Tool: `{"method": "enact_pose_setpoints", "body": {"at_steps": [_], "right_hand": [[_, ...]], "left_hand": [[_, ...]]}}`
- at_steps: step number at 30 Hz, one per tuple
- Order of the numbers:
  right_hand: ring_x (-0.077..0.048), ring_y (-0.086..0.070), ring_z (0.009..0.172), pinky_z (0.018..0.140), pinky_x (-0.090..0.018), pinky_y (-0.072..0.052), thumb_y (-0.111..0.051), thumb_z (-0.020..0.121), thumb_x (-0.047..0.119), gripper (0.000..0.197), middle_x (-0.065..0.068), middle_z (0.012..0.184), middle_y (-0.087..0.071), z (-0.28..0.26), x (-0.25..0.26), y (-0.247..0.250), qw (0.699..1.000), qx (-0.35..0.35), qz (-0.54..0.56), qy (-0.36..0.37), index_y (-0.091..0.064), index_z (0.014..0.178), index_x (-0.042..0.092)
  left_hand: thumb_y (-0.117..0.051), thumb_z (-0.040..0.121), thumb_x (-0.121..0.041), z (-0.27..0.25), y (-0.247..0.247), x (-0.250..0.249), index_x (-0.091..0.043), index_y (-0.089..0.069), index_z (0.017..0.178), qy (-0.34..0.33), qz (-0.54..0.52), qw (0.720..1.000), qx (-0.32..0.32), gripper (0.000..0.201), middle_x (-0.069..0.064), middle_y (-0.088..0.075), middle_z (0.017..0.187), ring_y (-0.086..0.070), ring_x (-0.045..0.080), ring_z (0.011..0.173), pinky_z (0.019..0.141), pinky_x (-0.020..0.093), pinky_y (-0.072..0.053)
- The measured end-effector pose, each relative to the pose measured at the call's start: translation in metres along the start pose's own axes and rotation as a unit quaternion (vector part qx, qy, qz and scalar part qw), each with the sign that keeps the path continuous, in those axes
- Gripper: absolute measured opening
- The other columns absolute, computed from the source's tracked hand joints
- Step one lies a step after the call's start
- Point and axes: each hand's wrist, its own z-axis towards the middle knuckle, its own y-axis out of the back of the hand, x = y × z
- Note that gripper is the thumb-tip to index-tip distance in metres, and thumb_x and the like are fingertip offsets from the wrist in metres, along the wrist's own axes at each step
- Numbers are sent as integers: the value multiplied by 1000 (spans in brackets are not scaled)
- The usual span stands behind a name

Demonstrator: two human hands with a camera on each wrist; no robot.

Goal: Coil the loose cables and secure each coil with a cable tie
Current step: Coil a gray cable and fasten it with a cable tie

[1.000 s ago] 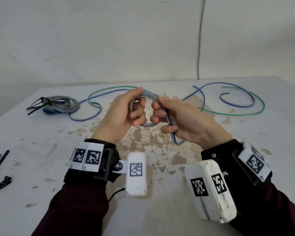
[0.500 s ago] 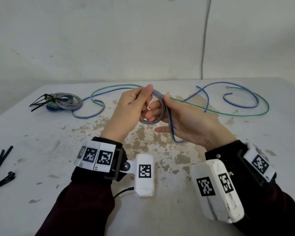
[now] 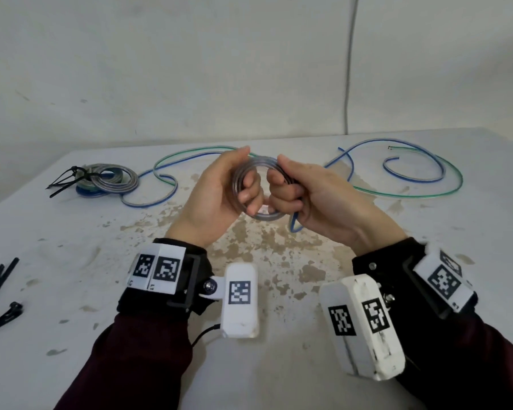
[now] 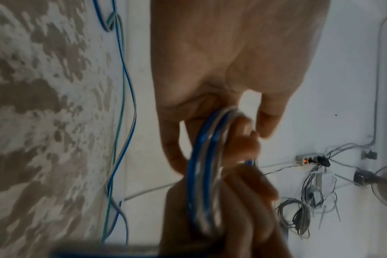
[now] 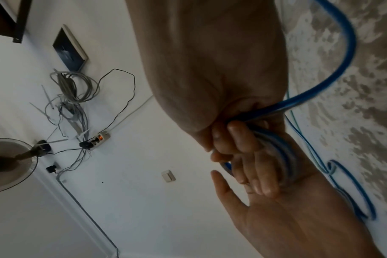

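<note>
blue and clear cable makes up the coil i hold up between both hands, just above the stained patch of the desk. my left hand curls its fingers through the ring and grips its near side; my right hand is closed round the opposite side, with a short blue bend poking out under it. behind the coil, the loose cable trails off in wide blue and green loops. far to the left of the coil lies a finished bundle with black ties on it, and nearer me, also left of the coil, spare cable ties wait at the desk edge.

my worry: the turns look springy, so if either grip eases while i reach for a tie, i judge the ring could fan open. the trailing length may also snag on its own loops and tug the coil sideways.

i cannot tell how many turns are wound, since both wrist views blur them together. where the trailing length joins the coil is hidden behind my right hand.
</note>
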Motion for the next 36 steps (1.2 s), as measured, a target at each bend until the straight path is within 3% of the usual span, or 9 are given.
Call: {"method": "enact_pose_setpoints", "body": {"at_steps": [3,6,9,14,20,25,28,33,36], "right_hand": [[-7,-19,43,62,-32,-16,-28,104,25,39,10,49,-22,-1,-1,4,997,3,-74,-33,-43,69,13],[-9,-24,44,57,-22,-35,-29,104,26,39,8,50,-26,0,-2,1,996,-11,-70,-49,-46,72,11],[-13,-48,51,69,-28,-54,-30,103,32,44,0,55,-46,4,-6,0,997,-42,-15,-56,-57,78,8],[-16,-64,80,98,-42,-47,-25,104,29,45,-4,75,-67,7,-10,-1,998,-54,-5,-27,-63,93,9],[-12,-48,58,75,-28,-49,-28,104,32,37,5,58,-35,5,-5,-2,994,-51,76,-62,-53,82,16],[-9,-27,50,52,-18,-29,-30,103,26,35,8,52,-27,-1,4,5,997,-36,26,-55,-47,75,13],[-9,-33,48,52,-17,-34,-32,103,26,35,7,49,-35,0,2,1,997,-47,-26,-48,-51,79,10],[-10,-64,84,74,-13,-46,-31,101,42,46,-3,96,-70,1,-4,-1,966,-130,-217,-44,-65,96,13],[-24,-65,104,89,-27,-53,-33,102,37,43,-16,114,-67,1,-6,-4,983,-100,-128,-85,-61,110,6]], "left_hand": [[-43,89,-34,-5,5,-2,-5,-52,70,51,97,992,66,35,-1,-37,44,-41,14,39,57,25,-44],[-41,95,-25,-6,9,0,-4,-52,81,33,155,985,68,28,-11,-39,46,-30,6,40,63,30,-26],[-38,102,-23,-4,8,3,-10,-50,74,-27,176,984,10,33,-10,-39,48,-21,7,43,58,30,-22],[-41,101,-25,5,1,9,-13,-45,68,-96,107,980,-141,35,-7,-26,50,-24,6,42,42,15,-27],[-38,103,-25,5,-3,17,-11,-44,72,-113,114,979,-125,35,-7,-25,48,-17,16,45,52,33,-18],[-39,93,-31,2,1,6,-13,-47,58,11,30,999,7,40,-1,-35,43,-42,17,39,57,26,-40],[-40,95,-33,-1,8,3,-17,-46,62,24,65,997,34,37,-9,-28,45,-29,9,38,67,29,-41],[-32,102,-31,3,8,-1,-16,-36,70,-88,57,992,-75,36,-12,-23,49,-20,7,42,60,26,-30],[-30,104,-30,5,12,-2,-16,-36,69,-118,18,985,-125,38,-12,-23,49,-21,7,41,58,23,-38]]}}
